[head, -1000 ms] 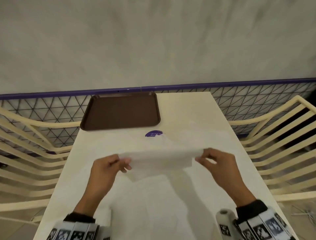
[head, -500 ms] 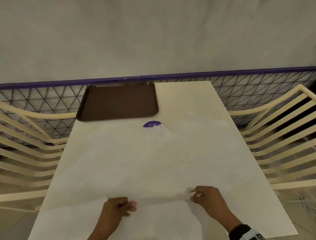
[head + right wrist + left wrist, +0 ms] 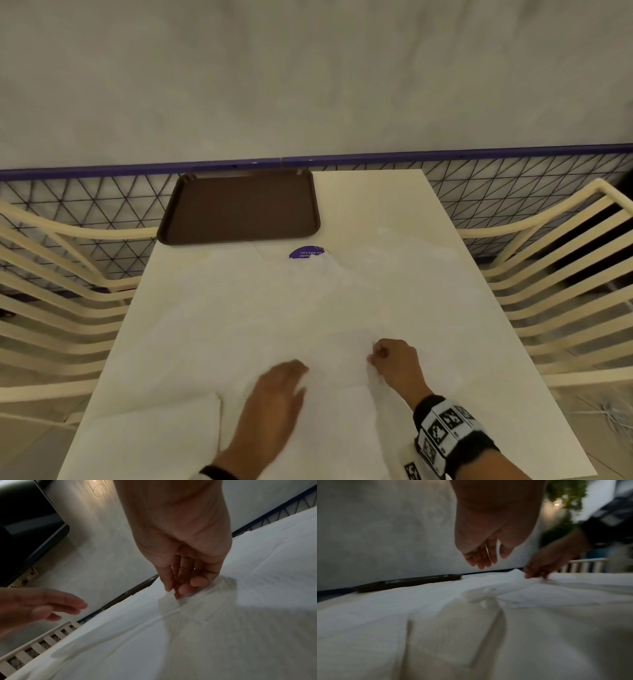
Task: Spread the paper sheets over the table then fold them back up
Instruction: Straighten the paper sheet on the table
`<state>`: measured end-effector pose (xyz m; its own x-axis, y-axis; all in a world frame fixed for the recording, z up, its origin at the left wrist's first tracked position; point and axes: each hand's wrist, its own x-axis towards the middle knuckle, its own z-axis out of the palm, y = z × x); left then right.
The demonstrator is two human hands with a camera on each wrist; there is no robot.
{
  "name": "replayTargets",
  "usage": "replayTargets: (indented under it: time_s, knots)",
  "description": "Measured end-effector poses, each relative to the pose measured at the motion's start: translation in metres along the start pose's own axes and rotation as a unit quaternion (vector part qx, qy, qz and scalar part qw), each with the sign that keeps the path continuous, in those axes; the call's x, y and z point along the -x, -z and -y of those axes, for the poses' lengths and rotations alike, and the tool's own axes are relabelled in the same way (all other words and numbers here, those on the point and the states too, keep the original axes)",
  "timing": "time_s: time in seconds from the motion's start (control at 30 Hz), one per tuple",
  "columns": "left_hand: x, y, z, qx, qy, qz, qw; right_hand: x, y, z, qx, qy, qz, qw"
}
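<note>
Head view: thin white paper sheets lie spread over pale rectangular table, near brown plastic tray.
Right hand: fingers pinch a raised fold of sheet.
Left hand: fingers relaxed, holding nothing, above the sheets.

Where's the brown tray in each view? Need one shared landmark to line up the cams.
Head: brown tray at the table's far left corner, upper centre of the picture.
Left wrist: thin dark strip at mid-left, seen edge-on beyond the paper.
Right wrist: only a dark rim at centre, probably the tray; hard to confirm.
Shared landmark: the right hand pinching the paper, also at and.
</note>
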<state>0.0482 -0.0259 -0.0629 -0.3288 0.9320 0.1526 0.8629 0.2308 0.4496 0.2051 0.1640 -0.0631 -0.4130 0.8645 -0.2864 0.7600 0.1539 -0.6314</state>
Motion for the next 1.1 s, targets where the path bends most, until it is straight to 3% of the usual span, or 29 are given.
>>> replayTargets:
  time_s: [0.1, 0.23, 0.3, 0.37, 0.4, 0.5, 0.63, 0.73, 0.83, 0.9, 0.97, 1.07, 1.1]
  knots:
    - [0.017, -0.022, -0.002, -0.075, -0.022, 0.142, 0.987, 0.008, 0.001, 0.001, 0.014, 0.014, -0.021, 1.0]
    - [0.023, -0.042, 0.016, -0.127, -0.021, 0.183, 0.975, 0.037, -0.012, 0.005, 0.136, 0.159, -0.072, 0.975]
    - [0.026, -0.045, 0.02, -0.143, -0.031, 0.188, 0.971, 0.053, -0.023, 0.013, 0.194, 0.251, -0.011, 0.948]
    - [0.028, -0.048, 0.022, -0.147, -0.043, 0.191, 0.97, 0.061, -0.037, 0.017, 0.261, 0.289, 0.11, 0.915]
    - [0.028, -0.05, 0.023, -0.146, -0.046, 0.19, 0.97, 0.062, -0.041, 0.016, 0.296, 0.294, 0.162, 0.894]
    - [0.03, -0.053, 0.027, -0.151, -0.052, 0.192, 0.968, 0.065, -0.055, 0.003, 0.369, 0.256, 0.225, 0.865]
    - [0.039, -0.045, 0.04, -0.168, -0.049, 0.159, 0.972, 0.057, -0.029, -0.023, 0.339, 0.18, 0.258, 0.887]
    - [0.044, -0.041, 0.054, -0.159, -0.02, 0.151, 0.975, 0.048, -0.01, -0.043, 0.339, 0.152, 0.23, 0.899]
    - [0.044, -0.032, 0.053, -0.156, 0.031, 0.161, 0.974, 0.057, 0.006, -0.022, 0.374, 0.12, 0.252, 0.884]
    - [0.029, -0.018, 0.042, -0.099, 0.085, 0.113, 0.985, 0.053, 0.006, -0.025, 0.395, 0.205, 0.21, 0.87]
    - [0.01, -0.003, 0.029, -0.033, 0.168, 0.053, 0.984, 0.055, 0.003, -0.023, 0.392, 0.154, 0.26, 0.869]
    - [-0.023, 0.001, 0.024, 0.108, 0.328, 0.081, 0.935, 0.051, -0.009, -0.036, 0.45, 0.165, 0.192, 0.856]
    - [-0.033, 0.001, 0.024, 0.158, 0.375, 0.102, 0.908, 0.055, -0.002, -0.027, 0.436, 0.142, 0.215, 0.862]
